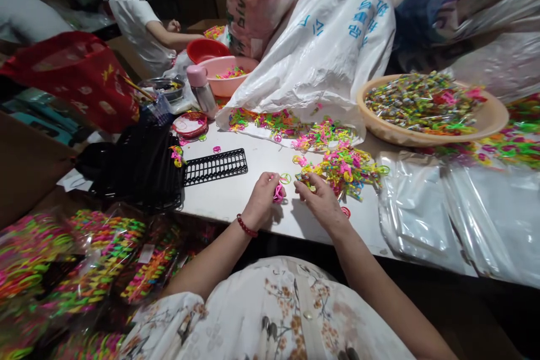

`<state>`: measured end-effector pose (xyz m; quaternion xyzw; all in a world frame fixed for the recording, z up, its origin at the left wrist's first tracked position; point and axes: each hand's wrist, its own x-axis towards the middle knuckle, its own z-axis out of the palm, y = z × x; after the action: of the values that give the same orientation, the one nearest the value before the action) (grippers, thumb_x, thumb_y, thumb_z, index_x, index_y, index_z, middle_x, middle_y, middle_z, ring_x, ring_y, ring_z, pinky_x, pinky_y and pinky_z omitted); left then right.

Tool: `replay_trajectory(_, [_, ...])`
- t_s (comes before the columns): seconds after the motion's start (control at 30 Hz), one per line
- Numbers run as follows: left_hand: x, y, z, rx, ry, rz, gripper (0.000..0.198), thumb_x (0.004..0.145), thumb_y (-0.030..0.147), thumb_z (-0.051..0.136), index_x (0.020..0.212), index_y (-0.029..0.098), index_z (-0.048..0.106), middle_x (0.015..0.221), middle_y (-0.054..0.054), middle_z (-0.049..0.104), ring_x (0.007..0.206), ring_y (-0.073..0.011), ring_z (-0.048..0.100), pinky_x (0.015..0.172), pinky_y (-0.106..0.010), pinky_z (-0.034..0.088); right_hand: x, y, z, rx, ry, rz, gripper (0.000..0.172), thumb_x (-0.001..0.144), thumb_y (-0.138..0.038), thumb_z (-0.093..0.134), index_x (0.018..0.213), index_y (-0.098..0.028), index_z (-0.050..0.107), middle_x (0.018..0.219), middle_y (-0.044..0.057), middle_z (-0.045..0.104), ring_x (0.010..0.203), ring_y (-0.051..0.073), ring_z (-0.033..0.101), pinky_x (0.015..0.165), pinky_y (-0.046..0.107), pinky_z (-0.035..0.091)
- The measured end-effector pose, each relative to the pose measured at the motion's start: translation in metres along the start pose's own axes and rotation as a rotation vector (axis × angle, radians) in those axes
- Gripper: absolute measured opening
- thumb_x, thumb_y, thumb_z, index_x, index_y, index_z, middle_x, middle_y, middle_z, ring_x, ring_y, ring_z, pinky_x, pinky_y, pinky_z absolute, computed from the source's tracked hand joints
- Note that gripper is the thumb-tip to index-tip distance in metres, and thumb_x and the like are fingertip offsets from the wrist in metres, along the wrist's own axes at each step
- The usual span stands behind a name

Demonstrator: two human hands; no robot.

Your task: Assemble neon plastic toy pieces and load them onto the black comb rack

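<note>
Above the front of the white table [236,202], my left hand [262,198] is closed around small pink plastic pieces [278,193] with round, wheel-like ends. A green ring-shaped piece [286,178] shows just beyond its fingertips. My right hand [320,201] pinches a small wrapped, multicoloured piece [302,179], its exact kind too small to make out. Right behind that hand lies a loose pile of bright plastic pieces [348,167] in pink, yellow and green. A red ring [345,212] rests beside my right wrist. Left of my hands lies a black slotted rack [216,167].
A white woven sack [312,50] spills more pieces at the back. At right stand a heaped beige basin [422,138] and clear plastic bags [422,208]. Stacked black racks [143,163], a pink-capped flask [202,93] and a red basket [189,125] are left; another person [135,22] sits beyond.
</note>
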<state>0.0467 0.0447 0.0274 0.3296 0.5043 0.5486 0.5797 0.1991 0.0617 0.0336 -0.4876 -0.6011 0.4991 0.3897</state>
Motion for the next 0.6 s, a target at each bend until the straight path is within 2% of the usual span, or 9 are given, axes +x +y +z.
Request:
replay_trajectory(0.13, [0.005, -0.006, 0.0, -0.097, 0.048, 0.021, 0.04, 0.084, 0.056, 0.063, 0.084, 0.019, 0.048, 0.052, 0.006, 0.051, 0.043, -0.0063, 0.042, 0.047, -0.02, 0.034, -0.01, -0.001, 0.004, -0.067, -0.048, -0.056, 0.031, 0.086, -0.05, 0.059, 0.086, -0.019, 0.064, 0.077, 0.001, 0.061, 0.07, 0.015, 0.053, 0.06, 0.025, 0.045])
replay_trajectory(0.27, [0.005, -0.007, 0.0, -0.072, 0.007, 0.068, 0.041, 0.085, 0.058, 0.061, 0.086, 0.019, 0.048, 0.052, 0.006, 0.052, 0.044, -0.0057, 0.041, 0.047, -0.019, 0.032, -0.014, 0.003, 0.009, -0.07, -0.04, -0.032, 0.031, 0.087, -0.049, 0.057, 0.093, -0.02, 0.066, 0.078, 0.001, 0.061, 0.067, 0.014, 0.052, 0.057, 0.024, 0.043])
replay_trajectory(0.5, [0.004, -0.012, 0.002, -0.049, -0.028, 0.084, 0.038, 0.086, 0.055, 0.062, 0.089, 0.019, 0.049, 0.053, 0.008, 0.049, 0.043, -0.0063, 0.042, 0.045, -0.019, 0.032, -0.013, 0.0, 0.01, -0.128, -0.011, -0.106, 0.031, 0.087, -0.048, 0.056, 0.079, -0.019, 0.063, 0.073, 0.001, 0.059, 0.067, 0.015, 0.052, 0.06, 0.025, 0.041])
replay_trajectory(0.6, [0.004, -0.014, 0.002, -0.027, -0.031, 0.07, 0.038, 0.086, 0.055, 0.062, 0.09, 0.019, 0.05, 0.055, 0.008, 0.05, 0.044, -0.0062, 0.042, 0.044, -0.019, 0.031, -0.014, -0.004, 0.008, -0.119, -0.018, -0.076, 0.032, 0.086, -0.049, 0.058, 0.075, -0.019, 0.062, 0.071, 0.001, 0.059, 0.065, 0.015, 0.051, 0.059, 0.025, 0.041])
